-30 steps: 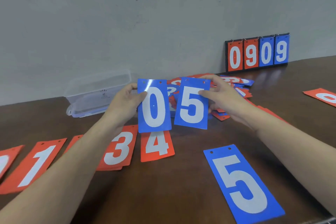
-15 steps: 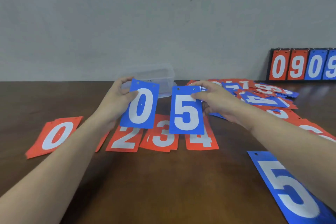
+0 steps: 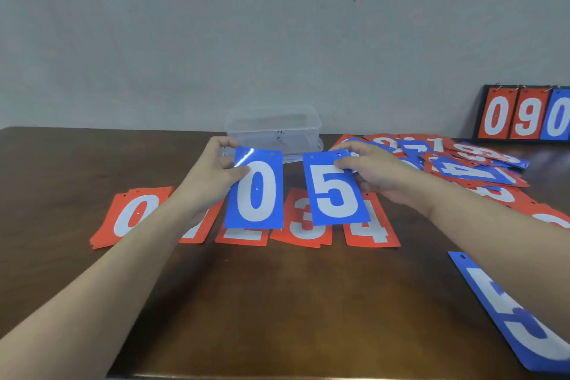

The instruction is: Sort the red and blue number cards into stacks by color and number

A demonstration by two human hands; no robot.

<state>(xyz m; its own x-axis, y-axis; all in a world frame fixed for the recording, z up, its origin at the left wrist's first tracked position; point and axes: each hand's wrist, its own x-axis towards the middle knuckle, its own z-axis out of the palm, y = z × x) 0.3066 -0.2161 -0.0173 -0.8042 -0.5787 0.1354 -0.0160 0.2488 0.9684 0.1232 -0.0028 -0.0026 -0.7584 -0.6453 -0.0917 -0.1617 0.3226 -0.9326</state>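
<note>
The blue 0 card is held upright above the table, pinched at its upper left edge by the left hand, thumb on the face and fingers curled behind. Just to its right, apart from it, the blue 5 card is held upright too, tilted slightly, pinched at its upper right corner by the right hand, thumb on the front and the other fingers behind.

Beneath the held cards a row of red cards lies flat on the table: a red 0 stack at the left, a red card mostly hidden by the left forearm, a red 2 card largely covered by the blue 0, a red 3 stack, and a red 4 card. Near the right edge, another blue 5 card lies flat, partly under the right forearm.

Far right, a loose pile of mixed cards, red and blue, spreads over the table. Beyond it a scoreboard flip stand shows 0, 9, 0 against the wall. A clear plastic container sits at the far edge behind the hands. The table is dark brown wood; the wall is plain grey.
</note>
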